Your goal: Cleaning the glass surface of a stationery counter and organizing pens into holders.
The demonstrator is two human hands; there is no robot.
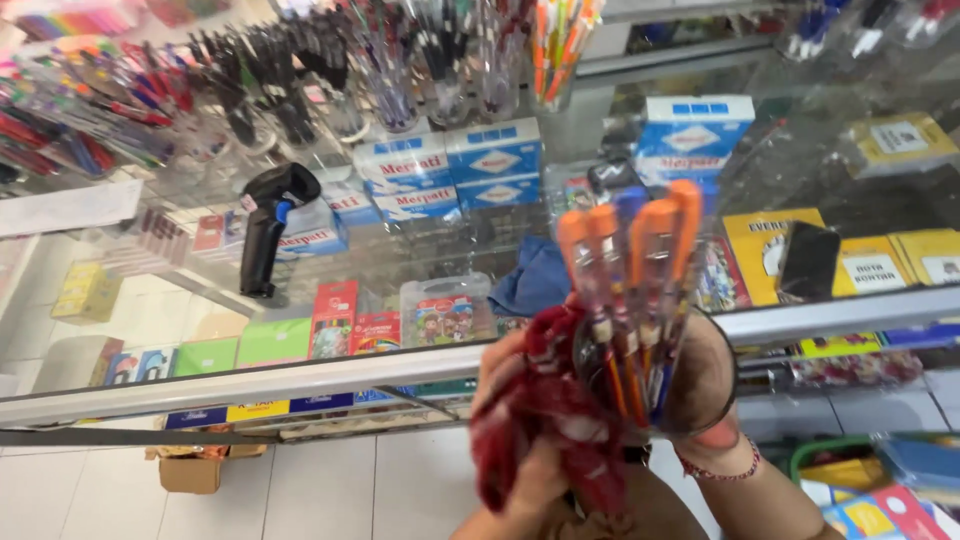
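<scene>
A red cloth (545,420) is bunched in the left hand (520,470) against a clear cup (650,370) of orange-capped pens (630,250), gripped by the right hand (715,400). Beyond, a glass tabletop (400,260) carries a black scanner (268,225), blue boxes (455,170) and pen holders (300,90); white floor tiles (330,490) lie below.

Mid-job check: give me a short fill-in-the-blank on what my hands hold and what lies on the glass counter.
1. The right hand holds a clear cup of pens whose caps are mostly ____.
2. The left hand presses a ____ cloth against that cup.
3. The black barcode scanner stands on the ____ counter.
4. Behind the cup lies a folded ____ cloth.

Missing words: orange; red; glass; blue
</scene>
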